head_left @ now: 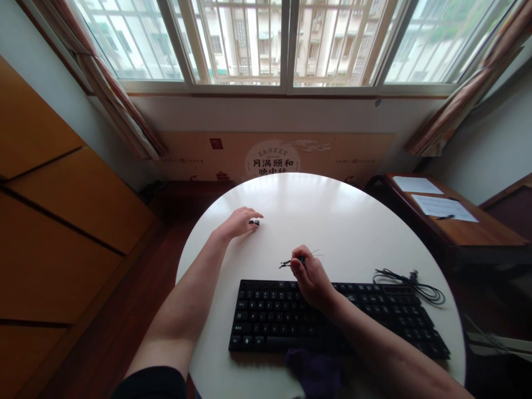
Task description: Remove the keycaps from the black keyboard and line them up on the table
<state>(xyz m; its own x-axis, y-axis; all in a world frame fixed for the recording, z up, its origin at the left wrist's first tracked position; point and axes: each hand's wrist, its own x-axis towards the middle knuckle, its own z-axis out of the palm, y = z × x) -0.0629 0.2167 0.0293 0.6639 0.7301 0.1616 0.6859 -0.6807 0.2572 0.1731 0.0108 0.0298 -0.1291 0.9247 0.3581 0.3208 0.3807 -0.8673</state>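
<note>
On the white table, my left hand [240,223] reaches out with its fingers apart. Small black pieces [256,223] that look like keycaps sit just under its fingertips; whether they are touched is unclear. My right hand [310,277] is closed round a small dark tool [285,264]. Slim dark prongs of this tool stick out to the left, and thin wires show at its right; its middle is hidden in the fist. Below that hand lies a black keyboard [274,316], partly covered by my right hand and forearm.
A coiled black cable [430,291] rests at the keyboard's upper right. Purple cloth [313,371] shows at the front edge of the round white table [303,205]. To the right, a brown desk [477,235] bears papers [444,208] and a pen [445,217]. An orange-brown cabinet [62,249] stands left.
</note>
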